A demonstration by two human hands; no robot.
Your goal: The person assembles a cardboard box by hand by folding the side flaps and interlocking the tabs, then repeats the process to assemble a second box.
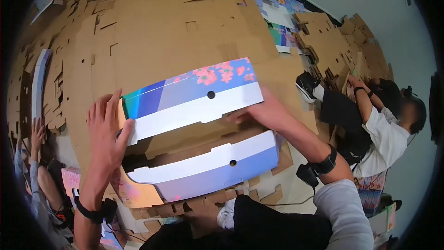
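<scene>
A printed cardboard box (217, 171) with blue, purple and orange panels and white edges stands open before me. Its far wall (185, 95) carries pink flowers and a round black hole; the near wall has a similar hole. At the left end, my left hand (108, 120) rests against the far wall's corner, fingers spread and thumb on the white edge. My right hand (247, 111) reaches over the right end, behind the white strip of the far wall; its fingers are partly hidden and point inward into the box.
Large brown cardboard sheets (162, 32) lie stacked beyond the box. At the right a person (388, 129) in a white shirt sits by more cardboard (323, 32). Another person's hand (37, 134) is at the far left, near a long pale piece (39, 83).
</scene>
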